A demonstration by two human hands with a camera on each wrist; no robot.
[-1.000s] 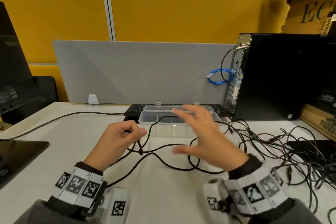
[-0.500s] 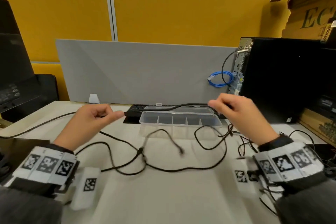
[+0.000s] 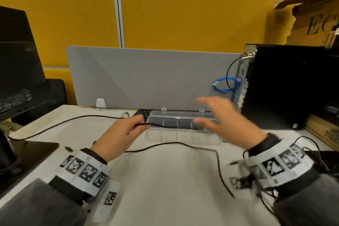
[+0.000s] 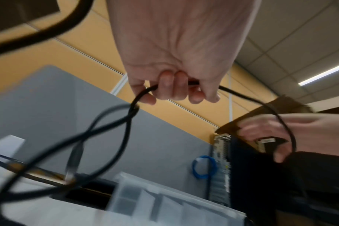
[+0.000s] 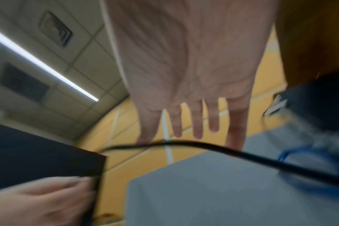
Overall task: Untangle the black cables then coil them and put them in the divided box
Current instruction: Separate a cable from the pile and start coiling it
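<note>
Cardboard box [image 3: 315, 24] printed "EC", side label reading "Lenovo"

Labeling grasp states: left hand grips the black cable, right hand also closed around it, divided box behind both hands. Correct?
Not quite. The right hand is open, its fingers straight and spread, as the right wrist view shows. The left hand does grip the black cable, with the divided box behind.

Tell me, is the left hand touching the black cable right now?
Touching. The left wrist view shows the left hand with its fingers curled round the black cable, which leaves the fist on both sides.
</note>
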